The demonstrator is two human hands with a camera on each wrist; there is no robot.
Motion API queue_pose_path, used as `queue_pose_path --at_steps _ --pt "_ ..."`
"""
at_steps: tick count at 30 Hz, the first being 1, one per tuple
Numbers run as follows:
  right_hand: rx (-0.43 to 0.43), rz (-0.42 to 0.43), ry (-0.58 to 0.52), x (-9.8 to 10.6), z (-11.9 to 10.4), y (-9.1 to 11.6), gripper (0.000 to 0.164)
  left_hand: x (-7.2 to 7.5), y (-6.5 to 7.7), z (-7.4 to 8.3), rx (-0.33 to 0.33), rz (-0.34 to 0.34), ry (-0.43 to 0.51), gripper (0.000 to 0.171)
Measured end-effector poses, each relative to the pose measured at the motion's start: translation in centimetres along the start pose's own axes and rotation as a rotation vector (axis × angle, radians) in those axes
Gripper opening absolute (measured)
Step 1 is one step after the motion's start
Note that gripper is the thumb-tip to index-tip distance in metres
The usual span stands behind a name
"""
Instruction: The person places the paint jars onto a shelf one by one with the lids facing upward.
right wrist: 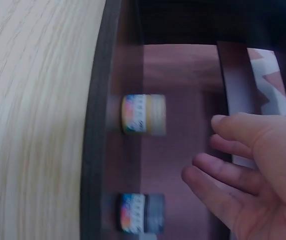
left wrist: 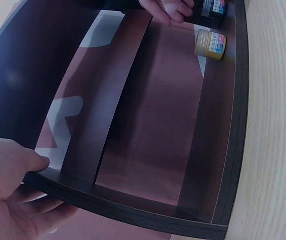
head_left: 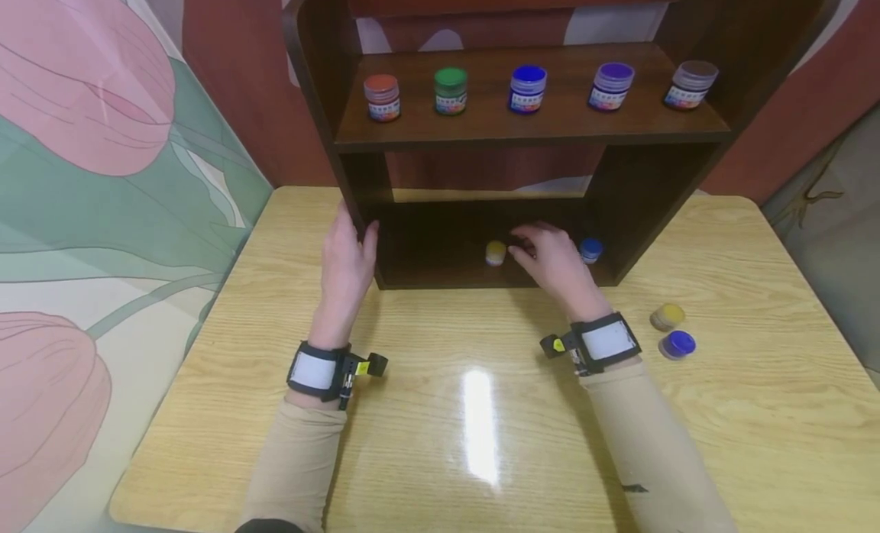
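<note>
My left hand [head_left: 346, 262] grips the left side panel of a dark wooden shelf [head_left: 447, 277], thumb inside and fingers outside. Inside the lower compartment, my right hand [head_left: 550, 262] has its fingers loosely bent and holds nothing. Just left of its fingertips stands a small yellow paint jar [head_left: 495, 253]. A blue-lidded jar [head_left: 590, 250] is right of that hand, partly covered by it. The right wrist view has a dark paint jar [right wrist: 143, 213] beside the yellow jar [right wrist: 144, 114], both apart from the fingers.
On the upper board stand several paint jars, from a red one [head_left: 382, 98] to a brown-lidded one [head_left: 690, 85]. A yellow jar [head_left: 668, 316] and a blue-purple jar [head_left: 677, 344] are on the wooden table [head_left: 426, 457], right of the shelf. A patterned wall rises behind.
</note>
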State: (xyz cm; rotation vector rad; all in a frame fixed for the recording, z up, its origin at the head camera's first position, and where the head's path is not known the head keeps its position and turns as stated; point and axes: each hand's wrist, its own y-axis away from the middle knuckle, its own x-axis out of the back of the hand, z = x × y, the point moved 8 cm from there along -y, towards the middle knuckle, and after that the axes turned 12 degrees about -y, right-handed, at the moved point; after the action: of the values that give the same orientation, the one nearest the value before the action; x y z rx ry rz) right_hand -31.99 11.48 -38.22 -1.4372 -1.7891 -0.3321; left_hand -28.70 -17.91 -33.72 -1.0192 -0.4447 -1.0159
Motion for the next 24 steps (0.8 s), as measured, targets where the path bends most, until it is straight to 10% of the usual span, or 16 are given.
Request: queue_pose_path --at_steps 24 --pt "-0.179 -0.211 0.029 8.9 4.2 8.9 0.041 0.1 0.2 0.1 -0.019 0.018 0.016 0.042"
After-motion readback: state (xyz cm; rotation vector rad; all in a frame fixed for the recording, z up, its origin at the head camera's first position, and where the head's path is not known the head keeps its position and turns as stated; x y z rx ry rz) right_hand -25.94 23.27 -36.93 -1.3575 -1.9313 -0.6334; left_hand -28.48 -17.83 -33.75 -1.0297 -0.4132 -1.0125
